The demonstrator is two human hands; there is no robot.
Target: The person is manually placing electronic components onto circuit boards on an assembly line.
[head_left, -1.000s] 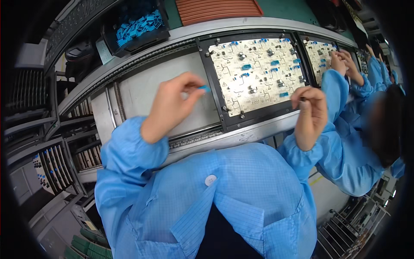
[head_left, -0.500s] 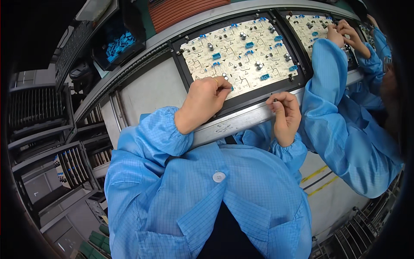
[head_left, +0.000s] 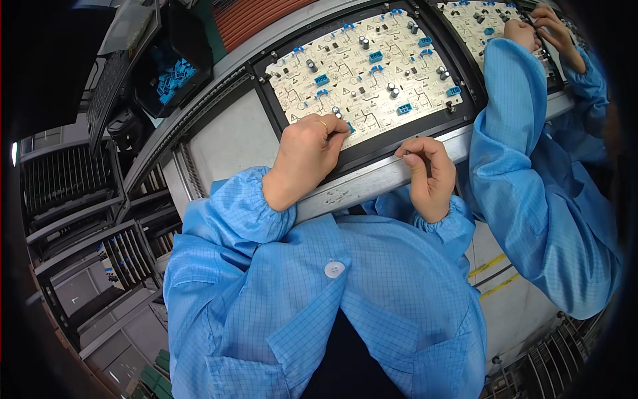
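Note:
A cream circuit board [head_left: 365,86] lies in a black frame [head_left: 270,110] in front of me. Blue connectors [head_left: 375,57] and dark cylindrical capacitors [head_left: 312,66] stand on it. At the board's near left corner, my left hand [head_left: 306,153] is closed, thumb and finger pinching a small blue connector [head_left: 351,128] whose greater part they hide. My right hand [head_left: 432,178] is held over the metal rail by the board's near edge. Its thumb and forefinger close on a small dark part [head_left: 407,153], too small to make out fully.
A black bin [head_left: 174,83] of loose blue connectors stands at the far left. To the right a co-worker's hands [head_left: 531,33] work at a second board [head_left: 472,23], their sleeve [head_left: 508,106] close to my right hand. Racks [head_left: 126,256] with upright boards are at left.
The view has shifted slightly, so the boards sit a little higher and further left. My left hand still pinches at the same corner; my right still holds the dark part. The co-worker's hands have spread slightly.

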